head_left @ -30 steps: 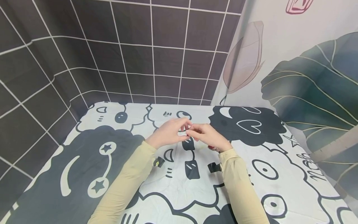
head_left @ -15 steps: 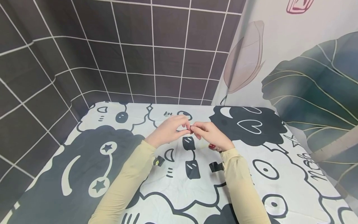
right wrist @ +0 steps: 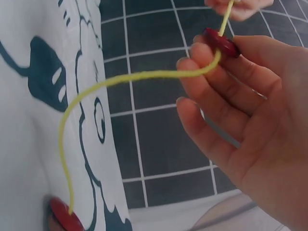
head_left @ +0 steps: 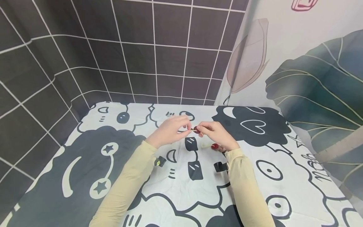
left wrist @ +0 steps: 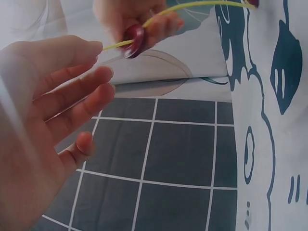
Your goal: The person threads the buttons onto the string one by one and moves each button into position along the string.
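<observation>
My left hand (head_left: 171, 129) pinches one end of a yellow cord (right wrist: 144, 76) between thumb and index finger; its other fingers are spread loosely in the left wrist view. My right hand (head_left: 216, 135) holds a dark red disc (right wrist: 231, 46) by its edge between thumb and fingers. The cord runs through the middle of this disc, with a short stretch between the hands. From the disc's other side, the cord curves down to a second red disc (head_left: 215, 146), which shows below the right hand in the head view and at the lower left of the right wrist view.
A cloth with black-and-white cartoon print (head_left: 181, 189) covers the table. Behind it hangs a dark curtain with a white grid (head_left: 136, 60), and at the right a leaf-print curtain (head_left: 317, 82). Small black pieces (head_left: 219, 167) show beside both sleeves.
My hands have moved slightly apart, the left to the left and the right to the right. The held red disc and the cord between the hands have come into clear view.
</observation>
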A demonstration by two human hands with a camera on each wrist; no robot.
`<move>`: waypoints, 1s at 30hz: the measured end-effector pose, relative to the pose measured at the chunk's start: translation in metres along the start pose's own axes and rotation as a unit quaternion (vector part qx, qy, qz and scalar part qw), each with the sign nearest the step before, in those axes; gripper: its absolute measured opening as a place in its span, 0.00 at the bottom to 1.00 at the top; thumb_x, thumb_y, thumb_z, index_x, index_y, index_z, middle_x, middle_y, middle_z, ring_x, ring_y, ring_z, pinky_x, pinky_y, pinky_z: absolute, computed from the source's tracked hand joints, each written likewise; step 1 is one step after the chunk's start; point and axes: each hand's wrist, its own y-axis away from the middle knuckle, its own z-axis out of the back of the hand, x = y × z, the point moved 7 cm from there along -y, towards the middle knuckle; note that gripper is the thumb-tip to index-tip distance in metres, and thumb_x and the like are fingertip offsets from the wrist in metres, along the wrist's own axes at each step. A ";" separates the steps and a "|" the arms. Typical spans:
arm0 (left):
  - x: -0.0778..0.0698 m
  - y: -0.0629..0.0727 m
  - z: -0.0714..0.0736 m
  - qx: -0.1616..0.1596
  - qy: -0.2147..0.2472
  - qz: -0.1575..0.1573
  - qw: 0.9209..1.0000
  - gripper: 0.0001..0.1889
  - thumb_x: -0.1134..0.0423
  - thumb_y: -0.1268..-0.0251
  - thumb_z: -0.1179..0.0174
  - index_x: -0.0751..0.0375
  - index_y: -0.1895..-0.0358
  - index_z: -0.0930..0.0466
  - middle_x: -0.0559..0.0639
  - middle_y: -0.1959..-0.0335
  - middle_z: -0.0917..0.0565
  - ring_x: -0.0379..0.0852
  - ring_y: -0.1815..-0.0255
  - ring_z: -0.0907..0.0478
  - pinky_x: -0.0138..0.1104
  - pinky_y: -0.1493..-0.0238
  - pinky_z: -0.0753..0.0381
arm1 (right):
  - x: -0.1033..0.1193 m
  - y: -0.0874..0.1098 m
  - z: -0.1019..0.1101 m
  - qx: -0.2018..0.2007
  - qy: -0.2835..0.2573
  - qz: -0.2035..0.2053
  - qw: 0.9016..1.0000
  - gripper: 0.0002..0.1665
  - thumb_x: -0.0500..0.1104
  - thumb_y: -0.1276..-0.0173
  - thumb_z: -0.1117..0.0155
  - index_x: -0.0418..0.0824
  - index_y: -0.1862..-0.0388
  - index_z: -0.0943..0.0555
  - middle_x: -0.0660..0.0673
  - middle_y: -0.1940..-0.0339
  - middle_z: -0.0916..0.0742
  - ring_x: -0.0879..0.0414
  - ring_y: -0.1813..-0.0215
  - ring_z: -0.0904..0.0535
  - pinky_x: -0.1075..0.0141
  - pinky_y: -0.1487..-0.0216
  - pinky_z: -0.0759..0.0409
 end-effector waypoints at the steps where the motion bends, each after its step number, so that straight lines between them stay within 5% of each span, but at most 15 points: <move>1: 0.001 0.000 0.000 0.002 0.000 0.004 1.000 0.02 0.63 0.37 0.39 0.54 0.66 0.23 0.46 0.65 0.19 0.44 0.60 0.23 0.39 0.52 0.26 | -0.002 0.000 0.002 -0.004 0.008 0.000 1.000 0.13 0.47 0.27 0.45 0.43 0.68 0.19 0.48 0.74 0.17 0.57 0.74 0.32 0.67 0.70 0.35; 8: 0.006 0.002 0.007 0.001 -0.009 0.014 1.000 0.02 0.63 0.38 0.39 0.53 0.66 0.23 0.47 0.67 0.18 0.41 0.61 0.24 0.41 0.51 0.25 | -0.013 0.003 0.012 -0.014 0.052 -0.010 0.999 0.10 0.45 0.30 0.42 0.44 0.69 0.18 0.46 0.74 0.18 0.57 0.72 0.29 0.67 0.70 0.32; 18: 0.014 0.008 0.019 0.011 -0.014 0.029 0.999 0.02 0.64 0.41 0.40 0.53 0.69 0.23 0.45 0.70 0.19 0.41 0.63 0.23 0.38 0.53 0.29 | -0.041 0.011 0.013 0.041 0.069 -0.045 0.996 0.09 0.43 0.33 0.39 0.40 0.68 0.17 0.40 0.70 0.12 0.57 0.69 0.24 0.66 0.63 0.28; 30: 0.030 0.016 0.022 0.085 0.021 0.074 0.993 0.02 0.65 0.45 0.42 0.54 0.72 0.20 0.43 0.74 0.18 0.40 0.69 0.23 0.36 0.59 0.25 | -0.066 0.014 0.000 0.103 0.063 -0.085 0.989 0.09 0.42 0.35 0.40 0.38 0.71 0.19 0.48 0.80 0.20 0.59 0.76 0.27 0.66 0.71 0.30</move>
